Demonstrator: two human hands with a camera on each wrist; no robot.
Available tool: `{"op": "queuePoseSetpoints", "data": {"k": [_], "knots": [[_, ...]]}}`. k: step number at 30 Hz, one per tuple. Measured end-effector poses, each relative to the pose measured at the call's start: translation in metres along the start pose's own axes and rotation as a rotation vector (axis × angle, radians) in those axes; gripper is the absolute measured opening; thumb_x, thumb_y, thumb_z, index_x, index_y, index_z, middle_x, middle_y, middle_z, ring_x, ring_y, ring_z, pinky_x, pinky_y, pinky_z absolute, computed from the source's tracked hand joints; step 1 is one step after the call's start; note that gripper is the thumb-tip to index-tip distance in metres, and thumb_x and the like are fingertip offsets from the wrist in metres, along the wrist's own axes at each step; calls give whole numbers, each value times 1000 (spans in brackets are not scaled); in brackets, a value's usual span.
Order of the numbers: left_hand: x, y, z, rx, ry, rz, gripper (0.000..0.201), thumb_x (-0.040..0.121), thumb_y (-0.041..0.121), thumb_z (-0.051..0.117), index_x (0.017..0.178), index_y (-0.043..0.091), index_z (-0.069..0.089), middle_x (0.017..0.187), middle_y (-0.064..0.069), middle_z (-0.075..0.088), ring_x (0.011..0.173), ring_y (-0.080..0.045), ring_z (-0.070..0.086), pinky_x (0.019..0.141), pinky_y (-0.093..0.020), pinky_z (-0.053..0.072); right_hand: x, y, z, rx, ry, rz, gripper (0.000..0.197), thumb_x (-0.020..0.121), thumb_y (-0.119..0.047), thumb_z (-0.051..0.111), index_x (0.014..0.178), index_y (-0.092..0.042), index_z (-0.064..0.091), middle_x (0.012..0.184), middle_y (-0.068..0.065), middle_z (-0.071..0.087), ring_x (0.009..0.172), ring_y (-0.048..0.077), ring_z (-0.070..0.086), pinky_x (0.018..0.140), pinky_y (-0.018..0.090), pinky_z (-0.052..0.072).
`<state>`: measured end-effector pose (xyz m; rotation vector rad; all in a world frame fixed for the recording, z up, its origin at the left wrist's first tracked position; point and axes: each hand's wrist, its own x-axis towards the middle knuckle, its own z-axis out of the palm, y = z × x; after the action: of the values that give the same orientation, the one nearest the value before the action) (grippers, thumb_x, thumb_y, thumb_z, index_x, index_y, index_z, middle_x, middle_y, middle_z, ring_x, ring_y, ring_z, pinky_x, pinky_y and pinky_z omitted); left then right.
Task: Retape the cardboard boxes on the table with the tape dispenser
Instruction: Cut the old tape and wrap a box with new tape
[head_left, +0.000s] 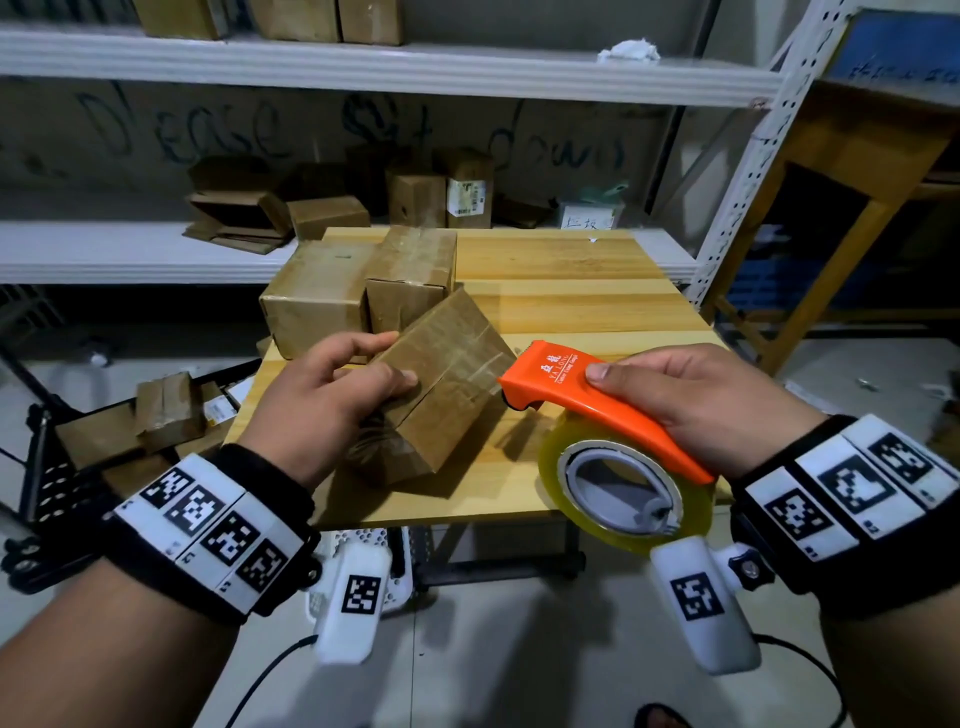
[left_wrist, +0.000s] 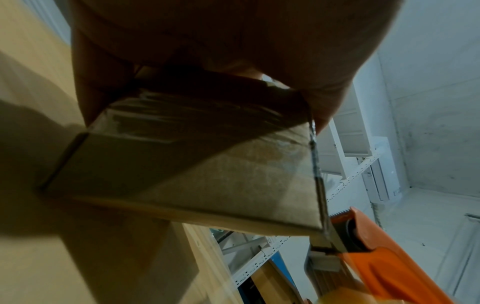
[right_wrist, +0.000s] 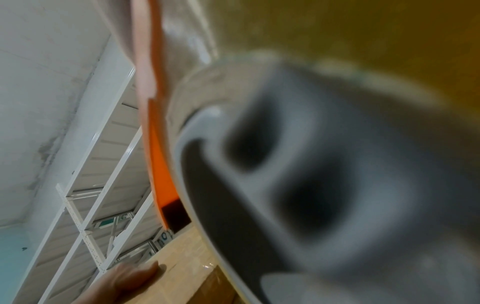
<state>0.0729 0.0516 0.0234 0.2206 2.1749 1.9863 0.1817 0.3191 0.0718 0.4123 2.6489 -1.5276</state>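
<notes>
- Wrist bands sit nearest the camera; beyond them my left hand (head_left: 332, 384) grips the tilted cardboard box (head_left: 441, 384), thumb on its upper face, fingers curled round the far edge.
- My right hand (head_left: 691, 400) is closed round the orange tape dispenser (head_left: 597, 400), cutter end touching the box's corner at 3 o'clock.
- Judgement: press the cutter end flat onto the box, then draw the dispenser steadily along the seam (keep the box braced).
- Box location: near edge of the wooden table (head_left: 571, 291), at 6 o'clock from two other boxes (head_left: 363, 291).
- Box appearance: brown, glossy with old wrinkled tape.
</notes>
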Motion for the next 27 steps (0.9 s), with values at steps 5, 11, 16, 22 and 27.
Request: {"op": "queuePoseSetpoints", "data": {"k": [5,11,16,22,27], "knots": [[-1,2,1,-1,-16,4,47,71,30,82,117,33,74,109,-2,73,96,-24,72,80,-40,55,-2,0,-1,-18,11,-3,38,89,-57,66,87,-23,82,81,11,80,80,36,77,89,52,61],[1,0,-2,-43,31,-47,23,81,28,78,104,30,76,108,-2,74,101,-27,69,81,-42,54,-4,6,-7,-83,34,-5,43,91,-58,63,80,-20,80,73,7,78,63,22,75,71,37,57],[4,-3,-5,-39,37,-73,17,89,22,71,104,28,75,103,-3,74,98,-27,69,79,-40,51,-7,13,-10,-67,21,3,44,91,-56,64,77,-17,78,71,10,76,58,21,71,67,37,54],[3,-1,-6,-41,20,-96,21,90,25,70,111,26,75,113,-9,73,106,-32,67,89,-47,52,-4,14,-8,-62,12,10,44,94,-54,63,82,-15,79,73,10,77,60,21,72,66,34,55],[3,-1,-9,-48,15,-95,33,73,40,74,105,32,76,113,-10,73,107,-35,67,86,-46,52,1,14,-1,-53,3,14,43,93,-54,65,82,-15,80,74,10,78,61,21,72,67,33,57]]}}
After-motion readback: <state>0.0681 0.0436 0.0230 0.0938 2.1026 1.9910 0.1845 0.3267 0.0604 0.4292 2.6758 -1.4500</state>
